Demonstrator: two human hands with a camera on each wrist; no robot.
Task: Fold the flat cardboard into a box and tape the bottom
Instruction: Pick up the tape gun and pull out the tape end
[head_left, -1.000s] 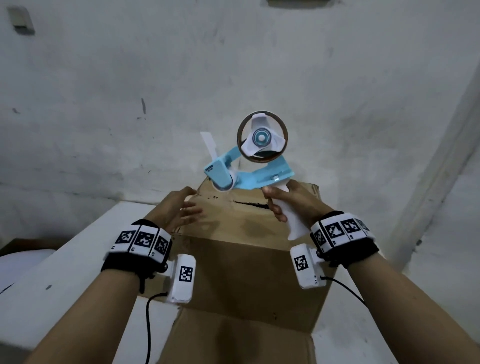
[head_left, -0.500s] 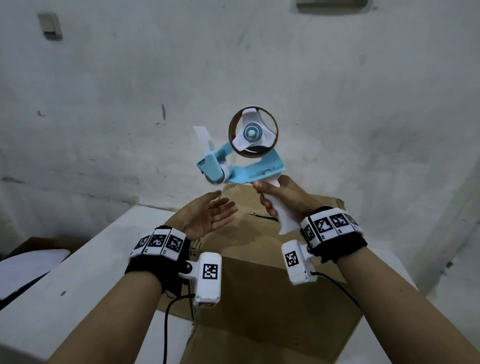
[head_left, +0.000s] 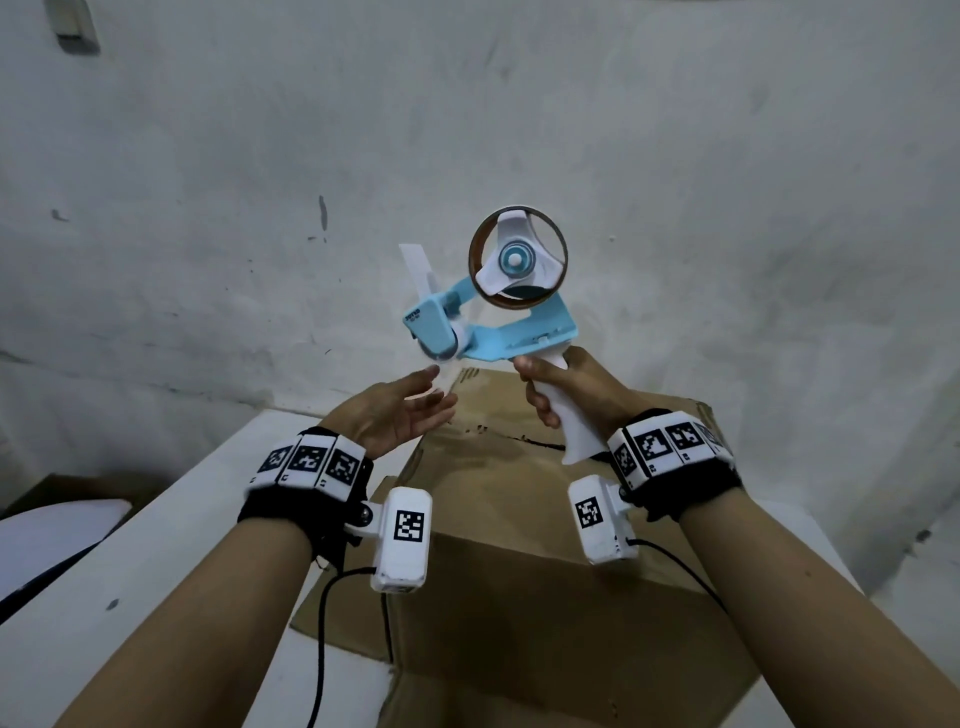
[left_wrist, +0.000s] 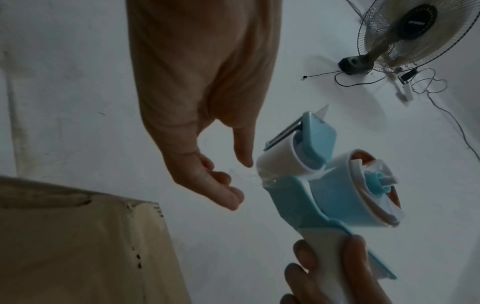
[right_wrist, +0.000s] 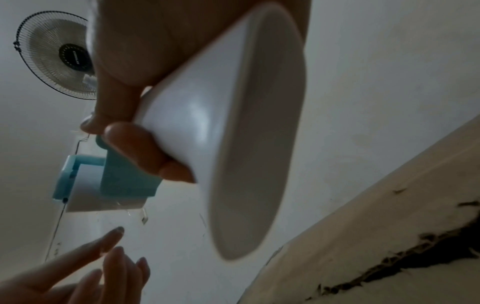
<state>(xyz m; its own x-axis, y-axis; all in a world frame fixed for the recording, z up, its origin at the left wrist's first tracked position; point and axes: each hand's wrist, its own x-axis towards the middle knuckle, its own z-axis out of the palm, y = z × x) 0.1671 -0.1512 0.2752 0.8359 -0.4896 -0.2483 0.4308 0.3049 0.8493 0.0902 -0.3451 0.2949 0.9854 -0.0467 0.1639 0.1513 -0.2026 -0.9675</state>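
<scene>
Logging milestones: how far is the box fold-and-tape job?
Done: the brown cardboard box stands folded on the white table. No tape shows on its ragged centre seam.

In hand: the right hand grips the blue and white tape dispenser above the box; the open left hand reaches for its loose clear tape end.

Left: taping the seam.

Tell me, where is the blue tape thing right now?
In the head view the tape dispenser is up in the air above the cardboard box, held by the right hand, with the left hand open just below its front.
</scene>
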